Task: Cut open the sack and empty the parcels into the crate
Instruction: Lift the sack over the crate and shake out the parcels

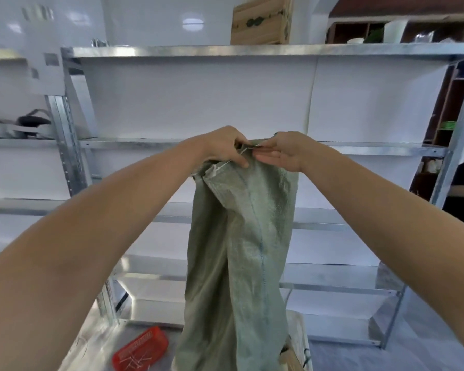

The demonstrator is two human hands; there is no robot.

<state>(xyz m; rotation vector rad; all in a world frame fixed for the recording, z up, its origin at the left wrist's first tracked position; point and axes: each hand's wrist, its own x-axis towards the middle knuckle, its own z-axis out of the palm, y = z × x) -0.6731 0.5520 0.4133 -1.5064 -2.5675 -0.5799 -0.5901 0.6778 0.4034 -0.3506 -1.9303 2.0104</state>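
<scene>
L hand (225,148) & R hand (281,152) each clamped on top edge of green sack (239,250) (hangs limp); red basket (141,349) near left, on floor.

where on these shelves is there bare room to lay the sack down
Middle shelf, behind the sack, bare between its posts; the shelf below looks bare too. Crowded: left-hand shelf with dark gear, floor by the red basket.
</scene>
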